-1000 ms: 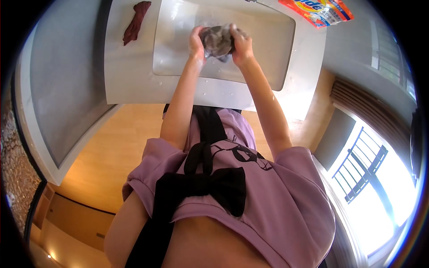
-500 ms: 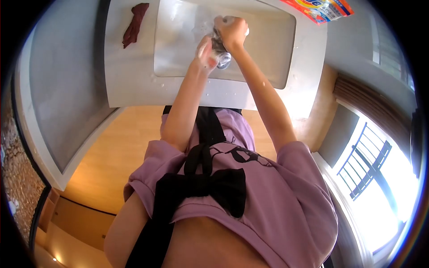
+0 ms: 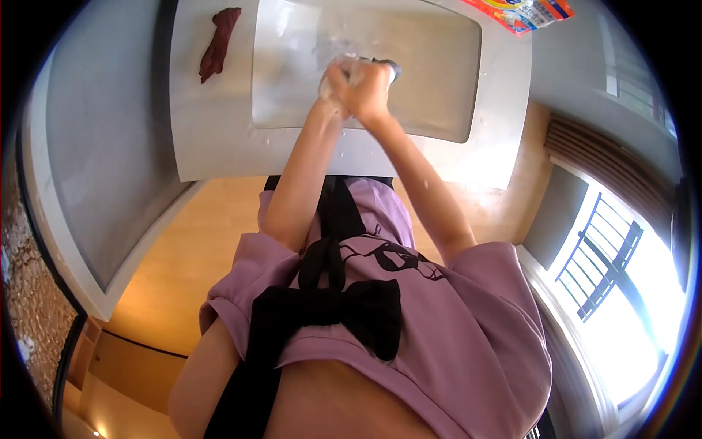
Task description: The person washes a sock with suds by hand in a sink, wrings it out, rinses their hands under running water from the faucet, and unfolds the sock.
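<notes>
Over the sink basin (image 3: 431, 80), my left hand (image 3: 334, 91) and my right hand (image 3: 369, 89) are pressed together around a wet, soapy dark cloth (image 3: 393, 69). The cloth's end sticks out past the right hand, and most of it is hidden between the fingers. White suds cover the fingers of the left hand. A dark red cloth (image 3: 217, 47) lies crumpled on the counter left of the basin.
An orange detergent bag (image 3: 523, 13) lies at the counter's back right. The white counter (image 3: 219, 150) surrounds the basin, with water drops on its front edge. A window (image 3: 621, 293) with a curtain is at the right, and a grey panel (image 3: 110, 132) at the left.
My hands were apart on the cloth, then the right hand rose above the left. Now the right has come down against the left, and the cloth is bunched up between them.
</notes>
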The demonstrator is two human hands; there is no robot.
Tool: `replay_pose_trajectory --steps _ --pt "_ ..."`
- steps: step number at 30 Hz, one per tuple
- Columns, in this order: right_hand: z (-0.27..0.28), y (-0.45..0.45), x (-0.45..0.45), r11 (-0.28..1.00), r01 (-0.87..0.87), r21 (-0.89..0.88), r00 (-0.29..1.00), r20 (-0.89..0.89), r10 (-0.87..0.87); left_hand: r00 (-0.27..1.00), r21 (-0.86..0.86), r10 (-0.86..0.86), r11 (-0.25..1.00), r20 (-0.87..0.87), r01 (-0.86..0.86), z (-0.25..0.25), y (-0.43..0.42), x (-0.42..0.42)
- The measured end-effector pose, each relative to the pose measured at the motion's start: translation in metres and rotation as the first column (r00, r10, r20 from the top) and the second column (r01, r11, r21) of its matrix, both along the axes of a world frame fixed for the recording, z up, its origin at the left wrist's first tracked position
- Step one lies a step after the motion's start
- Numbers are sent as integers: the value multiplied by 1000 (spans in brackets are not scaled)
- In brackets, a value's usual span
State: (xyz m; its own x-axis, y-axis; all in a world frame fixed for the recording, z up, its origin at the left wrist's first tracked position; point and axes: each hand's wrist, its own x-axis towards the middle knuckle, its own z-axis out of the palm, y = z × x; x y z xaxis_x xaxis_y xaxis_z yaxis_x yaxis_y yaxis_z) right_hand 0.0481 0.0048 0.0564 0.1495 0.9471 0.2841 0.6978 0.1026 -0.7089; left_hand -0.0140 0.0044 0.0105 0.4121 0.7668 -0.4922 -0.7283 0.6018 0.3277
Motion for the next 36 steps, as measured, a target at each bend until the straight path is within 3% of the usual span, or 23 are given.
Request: replay_pose_trajectory --steps 3,4,5,7,8,9,11,13,15,17,18,19,20,21,22,23,26,27,29,31,33,35,36 --pt "-9 28 17 988 123 -89 972 211 -102 988 -144 -91 987 -122 73 31 -4 6" --pt "-15 45 24 945 196 -263 974 160 -157 993 -93 -92 992 -70 85 28 -2 6" --pt "-24 38 24 943 201 -264 974 159 -163 993 -94 -97 991 -72 90 26 -4 2" --pt "-16 11 7 996 37 -81 996 -82 -44 991 -5 -66 998 -118 66 32 -3 -9" --pt "-9 -6 -5 1000 -16 -5 998 -57 16 993 124 -33 991 -112 47 1 -3 -8" --pt "-14 -9 -5 1000 0 -31 1000 -21 -1 996 -242 42 970 80 -21 -3 4 -10" --pt "-17 -2 0 985 103 -140 995 -1 -104 964 -26 -93 996 -249 90 26 1 -7" --pt "-17 26 19 966 196 -171 980 64 -187 973 -179 -205 966 -104 185 31 6 -3" --pt "-30 40 39 941 202 -270 978 108 -179 967 -121 -231 969 -107 218 31 9 -1" --pt "-13 34 46 904 29 -427 952 -263 -154 904 -201 -342 934 -256 296 51 14 -6" --pt "-15 30 49 907 -94 -409 746 -633 -208 917 -59 -297 955 -266 292 44 18 -7" --pt "-10 25 50 917 -195 -347 400 -882 -249 915 -64 -299 954 -271 293 44 20 -13" --pt "0 14 59 884 -333 -328 379 -905 -193 790 72 -406 870 -459 488 44 24 -22" --pt "-4 8 67 865 -403 -299 407 -905 -123 625 161 -441 720 -644 675 45 29 -27" --pt "-4 6 75 821 -473 -320 556 -831 -4 473 205 -411 547 -779 812 48 31 -29" --pt "-7 2 79 767 -533 -357 672 -730 127 524 327 -369 478 -767 815 44 31 -33" --pt "3 0 84 606 -485 -631 854 -491 172 442 394 -110 302 -890 868 41 44 -34" --pt "3 4 89 550 -434 -713 898 -391 201 436 392 -94 299 -895 870 45 51 -31" --pt "6 11 101 582 -471 -663 859 -496 129 118 137 107 199 -987 970 56 57 -27" --pt "8 13 113 611 -503 -612 800 -596 61 33 41 35 264 -999 964 57 54 -28" --pt "10 15 127 761 -466 -451 630 -773 -72 266 90 -370 430 -890 899 52 54 -30" --pt "15 15 138 772 -468 -430 585 -805 -94 235 45 -339 484 -911 874 56 47 -27" --pt "17 15 138 805 -440 -397 560 -823 -100 416 109 -351 641 -839 760 60 42 -22"
